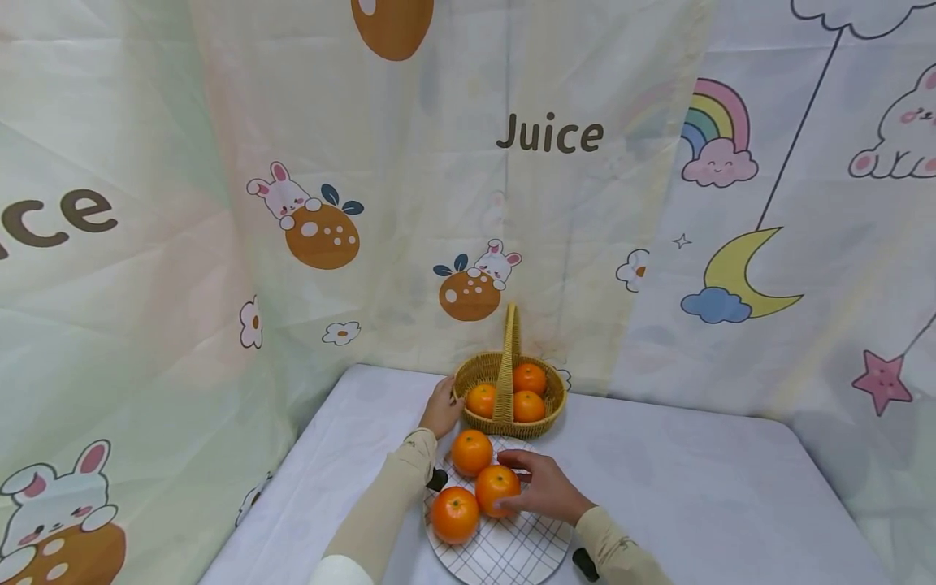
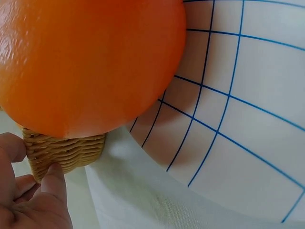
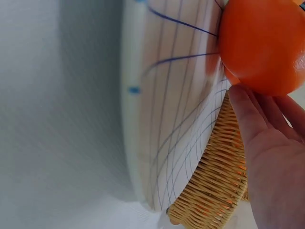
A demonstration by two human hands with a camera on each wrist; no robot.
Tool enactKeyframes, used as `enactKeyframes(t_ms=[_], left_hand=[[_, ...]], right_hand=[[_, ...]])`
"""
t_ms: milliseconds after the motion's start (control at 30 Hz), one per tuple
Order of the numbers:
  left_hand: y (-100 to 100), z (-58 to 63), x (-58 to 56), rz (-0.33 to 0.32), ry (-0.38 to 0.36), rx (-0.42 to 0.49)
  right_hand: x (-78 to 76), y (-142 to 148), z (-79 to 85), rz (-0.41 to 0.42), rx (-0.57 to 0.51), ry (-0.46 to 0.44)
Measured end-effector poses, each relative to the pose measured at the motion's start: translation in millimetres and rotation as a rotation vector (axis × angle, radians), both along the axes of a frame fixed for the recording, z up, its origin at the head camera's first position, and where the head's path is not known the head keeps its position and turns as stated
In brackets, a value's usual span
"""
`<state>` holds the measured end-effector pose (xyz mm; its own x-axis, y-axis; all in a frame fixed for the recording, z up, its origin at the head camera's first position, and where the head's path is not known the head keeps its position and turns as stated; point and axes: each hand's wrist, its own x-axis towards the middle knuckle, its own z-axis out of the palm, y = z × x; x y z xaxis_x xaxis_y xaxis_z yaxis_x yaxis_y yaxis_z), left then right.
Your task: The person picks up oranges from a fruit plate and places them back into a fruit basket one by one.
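Note:
My left hand point(image 1: 442, 409) grips the left side of a wicker basket point(image 1: 512, 429) with a tall handle; the left wrist view shows its fingers point(image 2: 53, 183) and thumb on the woven wall. Three oranges point(image 1: 529, 379) lie inside the basket. In front of it is a round white plate point(image 1: 515, 552) with a blue grid pattern, bearing three more oranges. My right hand point(image 1: 544, 487) holds the rightmost one, an orange point(image 1: 497, 491) at the plate's middle, thumb and fingers curled about its right side. Another orange point(image 1: 471, 452) sits behind it, and a third orange point(image 1: 455, 516) is at its left.
A white cloth covers the table point(image 1: 673, 487), whose back edge runs just behind the basket. Printed curtains point(image 1: 409, 162) hang close behind and at the left. Small black devices point(image 1: 585, 564) are worn at both wrists, low over the plate's sides.

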<state>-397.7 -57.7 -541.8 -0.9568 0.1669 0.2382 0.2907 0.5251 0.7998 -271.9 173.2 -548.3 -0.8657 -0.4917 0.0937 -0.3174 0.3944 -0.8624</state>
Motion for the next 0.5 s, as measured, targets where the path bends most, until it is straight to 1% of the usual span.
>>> enactKeyframes(t_ms=[100, 300, 500], left_hand=[[0.4, -0.6, 0.8, -0.005, 0.021, 0.000], [-0.4, -1.6, -1.3, -0.022, -0.018, 0.033], [-0.9, -2.7, -5.6, -0.012, -0.029, 0.019]], right_hand=[[0.8, -0.3, -3.6, 0.013, 0.041, 0.003], [1.9, -1.3, -4.8, 0.018, 0.086, 0.014], [-0.4, -1.8, -3.8, 0.018, 0.097, 0.013]])
